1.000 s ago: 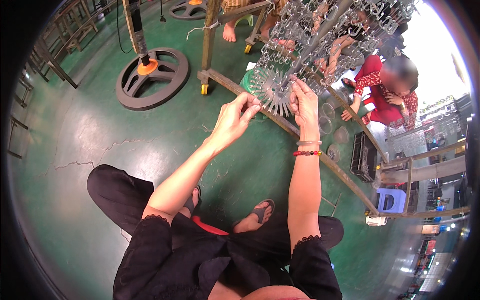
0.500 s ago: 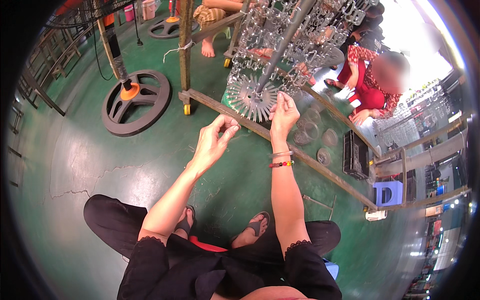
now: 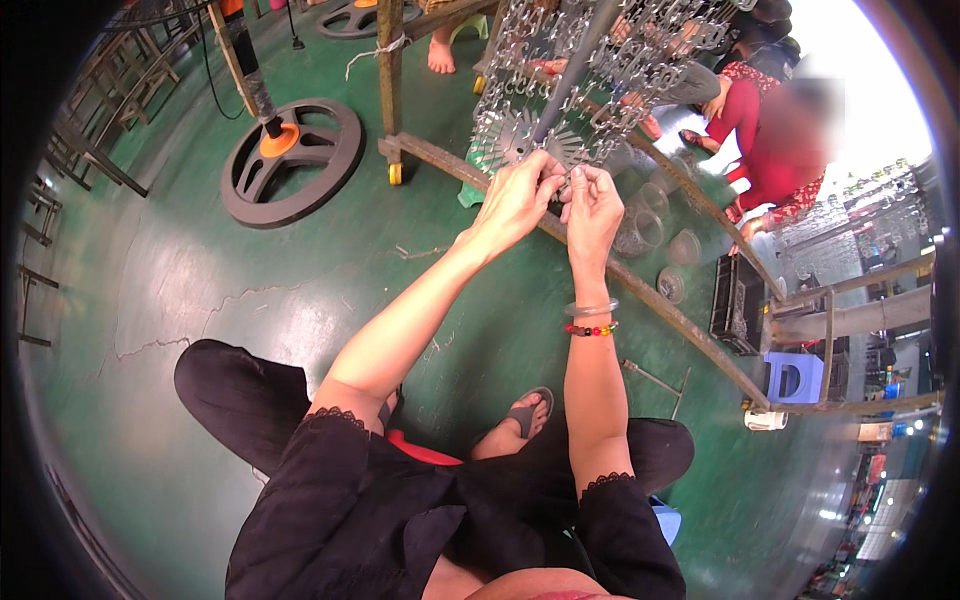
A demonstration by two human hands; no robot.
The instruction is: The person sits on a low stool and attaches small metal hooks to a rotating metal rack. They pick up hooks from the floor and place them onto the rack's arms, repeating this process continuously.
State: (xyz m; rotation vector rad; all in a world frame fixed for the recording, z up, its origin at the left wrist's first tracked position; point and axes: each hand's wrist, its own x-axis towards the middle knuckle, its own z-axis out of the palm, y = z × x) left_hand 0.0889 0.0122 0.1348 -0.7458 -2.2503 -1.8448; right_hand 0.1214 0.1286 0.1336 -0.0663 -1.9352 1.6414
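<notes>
Both hands meet at the near edge of a slotted metal disc (image 3: 500, 141) that sits low on a slanting metal pole (image 3: 572, 80). My left hand (image 3: 518, 198) is closed in a pinch, its fingertips beside those of the right. Thumb and fingers of my right hand (image 3: 594, 207) are pressed together too. Whatever small piece lies between the fingertips is too small to make out. Many small metal clips (image 3: 630, 60) hang in linked strands around the pole, just beyond my hands.
A frame bar (image 3: 660, 317) on yellow casters crosses in front of me. Round clear tubs (image 3: 640, 232) stand beyond it, near a black crate (image 3: 738, 303). A black wheel-shaped base (image 3: 335, 175) stands at left, a blue stool (image 3: 795, 378) at right. A person in red (image 3: 745, 130) reaches toward the crate.
My left hand has moved right and up to meet my right hand at the disc. The person in red now reaches to the crate. The whole view has shifted slightly.
</notes>
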